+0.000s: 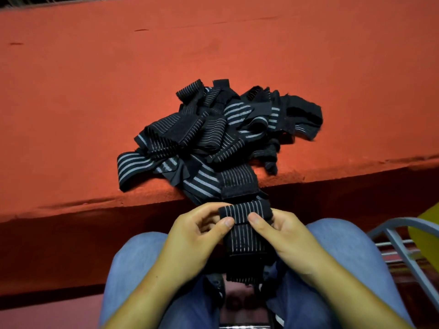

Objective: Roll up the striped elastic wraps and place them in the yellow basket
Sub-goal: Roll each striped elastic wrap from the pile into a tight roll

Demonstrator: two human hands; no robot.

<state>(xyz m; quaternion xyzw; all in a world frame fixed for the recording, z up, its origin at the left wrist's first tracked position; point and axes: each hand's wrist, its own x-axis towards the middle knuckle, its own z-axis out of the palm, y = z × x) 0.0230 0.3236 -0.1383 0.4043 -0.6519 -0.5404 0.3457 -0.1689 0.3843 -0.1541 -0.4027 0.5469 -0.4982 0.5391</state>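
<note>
Worktop point(95, 91): covered in red cloth, it fills the upper half of the view; its front edge runs just ahead of the person's knees.
Legs point(133, 262): in blue jeans, spread apart below the worktop edge.
Pile of wraps point(213, 134): black elastic bands with grey stripes, tangled in a loose heap on the worktop near its front edge; one band hangs over the edge toward the hands.
Metal frame point(399, 241): grey bars at the lower right, beside the right knee.
Left hand point(197, 233): grip clamped on the wrap, with the thumb pressed against the left end of the rolled part and the fingers curled behind it.
Right hand point(285, 236): grip likewise clamped on the wrap, thumb on the right end of the roll, fingers tucked behind.
Wrap point(244, 243): held between both hands above the lap, just below the worktop edge; its top is turned into a short roll and the rest hangs flat down between the knees.
Yellow basket point(427, 233): only a yellow sliver shows at the right edge, behind the metal frame.
</note>
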